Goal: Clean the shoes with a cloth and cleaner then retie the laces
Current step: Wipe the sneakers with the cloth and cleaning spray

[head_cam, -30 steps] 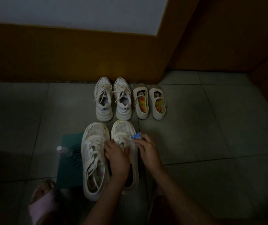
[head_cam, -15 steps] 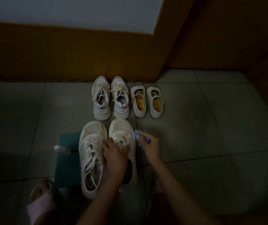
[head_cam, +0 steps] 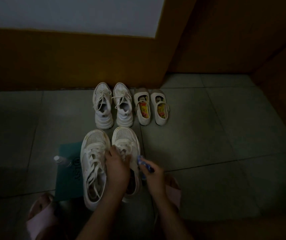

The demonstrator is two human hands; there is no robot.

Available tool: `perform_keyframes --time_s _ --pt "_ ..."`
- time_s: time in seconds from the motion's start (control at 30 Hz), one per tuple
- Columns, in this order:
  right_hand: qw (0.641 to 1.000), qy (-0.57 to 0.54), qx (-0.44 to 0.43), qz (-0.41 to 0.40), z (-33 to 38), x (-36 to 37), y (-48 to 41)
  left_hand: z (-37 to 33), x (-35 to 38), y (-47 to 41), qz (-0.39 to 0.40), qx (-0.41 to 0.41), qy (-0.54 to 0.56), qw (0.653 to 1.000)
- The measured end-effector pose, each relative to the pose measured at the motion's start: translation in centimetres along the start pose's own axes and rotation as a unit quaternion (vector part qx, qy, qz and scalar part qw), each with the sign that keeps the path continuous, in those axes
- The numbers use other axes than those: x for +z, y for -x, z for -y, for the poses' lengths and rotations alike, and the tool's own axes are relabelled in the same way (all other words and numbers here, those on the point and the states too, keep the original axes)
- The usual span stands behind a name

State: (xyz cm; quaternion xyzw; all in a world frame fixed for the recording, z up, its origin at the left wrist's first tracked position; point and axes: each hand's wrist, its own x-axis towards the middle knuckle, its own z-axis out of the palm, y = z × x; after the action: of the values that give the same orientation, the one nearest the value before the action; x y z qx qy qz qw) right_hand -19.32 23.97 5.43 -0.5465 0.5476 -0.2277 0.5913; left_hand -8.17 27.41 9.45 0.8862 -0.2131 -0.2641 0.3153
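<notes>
Two white lace-up sneakers stand side by side on the tiled floor before me, toes pointing away. My left hand [head_cam: 117, 168] lies over the tongue and laces of the right sneaker [head_cam: 125, 138] and grips it. My right hand [head_cam: 153, 175] holds a blue cloth [head_cam: 144, 164] against that sneaker's right side, about mid-length. The left sneaker [head_cam: 93, 161] stands untouched with loose laces. A small clear cleaner bottle [head_cam: 61, 161] with a white cap lies on a dark green mat [head_cam: 67, 179] to the left.
Against the brown wall stand another pair of white sneakers [head_cam: 112, 105] and a pair of small white strap shoes [head_cam: 151, 107] with colourful insoles. My feet in pink slippers [head_cam: 40, 217] flank the work area. Bare floor tiles [head_cam: 216, 135] stretch to the right.
My right hand has moved the blue cloth back along the right sneaker's side, from near the toe toward the middle. My left hand stays on the laces.
</notes>
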Motion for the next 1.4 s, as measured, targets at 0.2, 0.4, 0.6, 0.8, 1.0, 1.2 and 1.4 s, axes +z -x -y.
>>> perform_keyframes --time_s 0.2,0.4,0.6,0.8,1.0,1.2,1.4 --pt "0.999 -0.022 -0.009 -0.04 -0.4 0.5 3.3 0.0 0.1 -0.1 0.001 -0.02 -0.004 1.0" --pt "0.998 -0.016 -0.004 -0.052 -0.8 0.8 5.7 0.0 0.4 -0.4 0.005 -0.038 -0.009 0.999" --pt "1.0 -0.005 0.022 0.001 -0.5 0.3 6.9 0.3 0.6 -0.5 0.003 -0.028 -0.024 0.999" --pt "0.998 0.019 0.05 0.042 0.2 -1.0 8.0 0.2 0.4 -0.4 0.005 -0.026 -0.022 0.999" --pt "0.989 -0.029 0.098 0.11 1.8 -2.8 9.3 -0.5 -0.5 0.0 0.017 -0.03 -0.014 0.999" --pt "0.985 -0.152 0.079 -0.007 5.0 -3.2 8.7 -1.5 -2.8 0.9 -0.007 0.027 0.052 0.998" --pt "0.984 -0.156 0.017 -0.08 8.9 -0.3 6.8 -2.3 -5.5 4.0 0.109 -0.025 0.346 0.931"
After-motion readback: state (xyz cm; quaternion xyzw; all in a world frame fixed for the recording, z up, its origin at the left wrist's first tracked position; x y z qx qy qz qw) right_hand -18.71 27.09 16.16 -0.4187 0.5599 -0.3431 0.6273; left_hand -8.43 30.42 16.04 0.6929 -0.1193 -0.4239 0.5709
